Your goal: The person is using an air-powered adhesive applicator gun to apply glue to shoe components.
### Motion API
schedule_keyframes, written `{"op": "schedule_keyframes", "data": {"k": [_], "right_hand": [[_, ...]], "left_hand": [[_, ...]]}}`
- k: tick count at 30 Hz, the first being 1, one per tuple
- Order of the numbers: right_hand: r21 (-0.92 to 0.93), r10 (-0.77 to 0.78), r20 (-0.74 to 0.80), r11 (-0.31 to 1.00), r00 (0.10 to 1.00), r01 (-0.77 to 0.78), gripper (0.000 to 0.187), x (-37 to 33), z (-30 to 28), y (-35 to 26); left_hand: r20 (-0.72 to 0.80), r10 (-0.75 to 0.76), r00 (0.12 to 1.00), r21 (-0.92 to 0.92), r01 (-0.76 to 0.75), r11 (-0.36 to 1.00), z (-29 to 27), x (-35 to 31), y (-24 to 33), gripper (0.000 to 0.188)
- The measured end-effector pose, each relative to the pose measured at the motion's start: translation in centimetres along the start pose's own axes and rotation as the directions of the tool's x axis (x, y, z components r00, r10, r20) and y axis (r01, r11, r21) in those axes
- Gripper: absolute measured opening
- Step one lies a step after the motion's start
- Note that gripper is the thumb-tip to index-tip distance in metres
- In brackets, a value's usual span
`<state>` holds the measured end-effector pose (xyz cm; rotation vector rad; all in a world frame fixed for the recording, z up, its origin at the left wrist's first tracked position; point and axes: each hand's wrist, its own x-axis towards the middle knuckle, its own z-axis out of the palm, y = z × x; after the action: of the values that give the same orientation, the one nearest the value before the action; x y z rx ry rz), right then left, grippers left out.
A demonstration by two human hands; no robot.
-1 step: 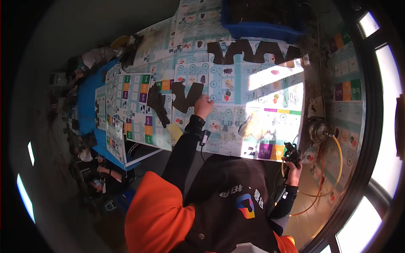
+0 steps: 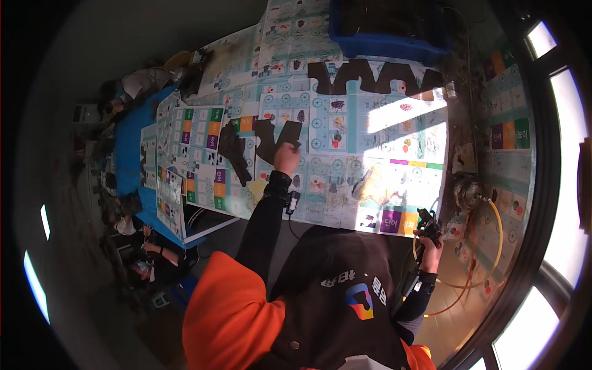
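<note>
My L hand (image 2: pixel 286 159) meets dark piece (image 2: pixel 269 142), grip unclear; weak pinch cd drop it. R hand (image 2: pixel 430 246) clutches tool (image 2: pixel 428 226).

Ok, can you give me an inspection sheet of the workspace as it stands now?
Surface: table covered with printed sheets; brown stain and bright sunlight towards the right.
Job's things: V-shaped dark cutout, another dark piece to its left, row of dark cutouts further back; row count unclear.
Clutter: blue bin at the far side; yellow slip near the front edge.
Hands: left hand has its fingers at the V-shaped cutout's edge, grip unclear; right hand holds a black tool.
Cables: black cable below the left wrist; yellow hose looping on the right.
Surroundings: people and blue table left; windows right.
</note>
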<state>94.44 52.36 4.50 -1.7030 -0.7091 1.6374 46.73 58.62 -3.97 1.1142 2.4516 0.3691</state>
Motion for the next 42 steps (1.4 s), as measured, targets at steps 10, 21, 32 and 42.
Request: {"op": "schedule_keyframes", "data": {"k": [10,21,32,42], "right_hand": [[-0.079,-0.088,-0.155,0.994,0.984,0.076,0.025,-4.5,5.6,-1.1],[-0.186,-0.061,-0.107,0.982,0.992,0.04,0.034,-5.7,7.6,-0.7],[-0.185,-0.103,-0.151,0.98,0.983,0.074,0.034,-5.4,5.2,0.1],[-0.23,-0.061,-0.181,0.973,0.982,0.018,0.031,-5.2,5.5,1.6]], "left_hand": [[-0.143,-0.089,0.986,0.288,0.128,0.949,-2.2,4.0,-9.7,0.067],[0.195,0.232,0.953,0.118,-0.258,0.959,-5.8,6.9,-7.2,0.04],[0.664,0.572,0.481,-0.468,-0.329,0.82,-7.9,-7.7,10.7,0.019],[0.658,0.542,0.523,-0.233,-0.544,0.806,6.5,-9.2,5.6,0.021]]}}
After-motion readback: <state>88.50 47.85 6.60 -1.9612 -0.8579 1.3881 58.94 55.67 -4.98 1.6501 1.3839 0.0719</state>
